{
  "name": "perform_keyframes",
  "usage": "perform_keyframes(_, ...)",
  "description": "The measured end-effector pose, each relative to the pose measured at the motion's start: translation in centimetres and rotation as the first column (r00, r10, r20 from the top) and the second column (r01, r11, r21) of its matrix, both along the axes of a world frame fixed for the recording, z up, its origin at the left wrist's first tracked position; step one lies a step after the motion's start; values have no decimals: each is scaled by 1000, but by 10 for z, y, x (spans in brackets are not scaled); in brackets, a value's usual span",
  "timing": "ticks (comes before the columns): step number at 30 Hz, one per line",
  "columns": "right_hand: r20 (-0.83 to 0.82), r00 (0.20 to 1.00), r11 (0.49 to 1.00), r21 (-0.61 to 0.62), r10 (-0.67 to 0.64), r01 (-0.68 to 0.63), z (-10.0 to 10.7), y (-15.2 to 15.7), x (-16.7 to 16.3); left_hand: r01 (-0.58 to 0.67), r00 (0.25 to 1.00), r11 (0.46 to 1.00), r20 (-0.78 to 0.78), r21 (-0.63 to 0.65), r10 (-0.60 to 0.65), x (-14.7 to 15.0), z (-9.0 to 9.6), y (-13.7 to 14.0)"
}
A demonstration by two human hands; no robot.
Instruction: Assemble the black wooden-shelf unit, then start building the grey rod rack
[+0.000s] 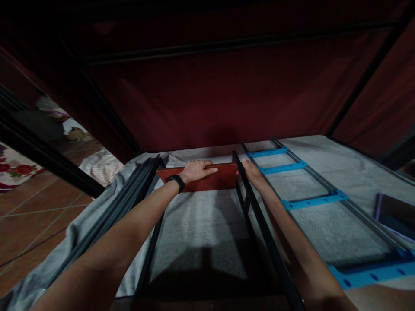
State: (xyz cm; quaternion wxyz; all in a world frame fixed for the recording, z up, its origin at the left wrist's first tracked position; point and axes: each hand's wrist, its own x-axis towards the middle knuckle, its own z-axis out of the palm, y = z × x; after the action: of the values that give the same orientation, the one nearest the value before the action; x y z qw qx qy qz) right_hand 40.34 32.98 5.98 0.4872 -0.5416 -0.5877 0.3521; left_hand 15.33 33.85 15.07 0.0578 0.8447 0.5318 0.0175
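Observation:
A reddish-brown board (223, 177) stands on edge across the far part of a black metal frame (259, 216), spanning between its two sides. My left hand (196, 170), with a black band on the wrist, grips the board's top edge; its thumb lies along the near face. At the board's right end, my right hand (253, 173) holds the frame's right side from outside. The bar in front partly hides those fingers. Several grey tubes (129, 207) lie bundled along the frame's left side.
A grey cloth (201, 224) covers the surface beneath. To the right lies a ladder-like rack (317, 199) with blue crosspieces, and a dark flat device (394, 216) rests beyond it. Dark red fabric panels (214, 95) on black poles stand behind. Tiled floor (39, 211) shows at left.

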Motion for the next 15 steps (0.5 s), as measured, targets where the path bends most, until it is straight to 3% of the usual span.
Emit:
perform_keyframes(5, -125, 992, 991, -130, 19, -35, 6, -1, -4, 190, 978, 979, 73, 68, -195, -9, 0, -1)
perform_keyframes(8, -221, 975, 979, -203, -9, -37, 7, -2, -6, 218, 965, 971, 131, 94, -229, -22, 6, -5)
perform_keyframes(12, -218, 976, 981, -194, -23, -20, 8, -4, -5, 102, 954, 983, 266, 154, -141, -68, 14, -12)
perform_keyframes(15, -252, 967, 976, -218, -39, -17, 11, -6, -5, -146, 889, 969, 456, 201, 39, -123, 12, -16)
